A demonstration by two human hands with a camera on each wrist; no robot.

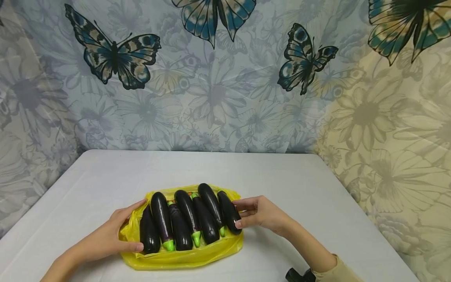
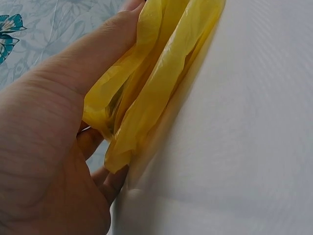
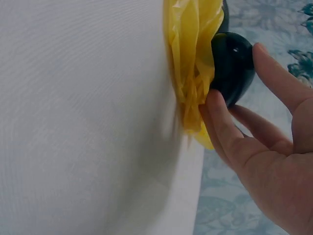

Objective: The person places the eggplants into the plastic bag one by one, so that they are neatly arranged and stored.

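Note:
Several dark eggplants (image 1: pixel 181 227) lie side by side in an opened yellow plastic bag (image 1: pixel 186 260), some with their green stem ends toward the near side. My left hand (image 1: pixel 105 237) grips the bag's left end, its thumb over the rim beside the leftmost eggplant (image 1: pixel 148 235). In the left wrist view, folds of the yellow bag (image 2: pixel 156 93) sit between thumb and fingers. At the other end, my right hand (image 1: pixel 262 214) holds the rightmost eggplant (image 1: pixel 228 211) between thumb and fingers. The right wrist view shows fingertips on that eggplant's rounded end (image 3: pixel 232 66), next to the gathered bag.
The bag rests on a white table (image 1: pixel 282 176). A black object (image 1: pixel 299 275) lies at the near edge by the right sleeve (image 1: pixel 338 270), partly cut off by the frame. Behind the table hangs a butterfly-and-flower patterned backdrop (image 1: pixel 215 98).

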